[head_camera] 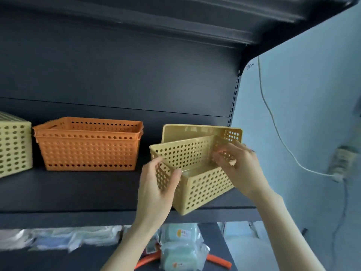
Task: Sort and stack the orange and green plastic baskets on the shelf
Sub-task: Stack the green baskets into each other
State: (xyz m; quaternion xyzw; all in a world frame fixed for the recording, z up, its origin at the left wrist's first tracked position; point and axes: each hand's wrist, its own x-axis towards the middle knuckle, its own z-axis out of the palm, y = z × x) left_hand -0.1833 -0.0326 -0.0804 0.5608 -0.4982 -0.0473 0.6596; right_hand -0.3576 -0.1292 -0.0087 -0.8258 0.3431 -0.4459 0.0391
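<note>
Both my hands hold a yellow-green perforated basket (203, 184) tilted at the front right edge of the dark shelf (78, 192). My left hand (158, 190) grips its left end wall; my right hand (240, 169) grips its right end wall. Behind it, a second yellow-green basket (195, 131) stands on its side against the back panel. Two orange baskets (88, 145) sit nested in one stack at the shelf's middle. Another yellow-green basket (14, 143) shows partly at the left edge.
An upper shelf (175, 20) overhangs closely above. A white cable (273, 122) runs down the pale wall to a power strip (340, 161) at right. The lower shelf holds wrapped packets (179, 249) and orange-handled items (218, 261).
</note>
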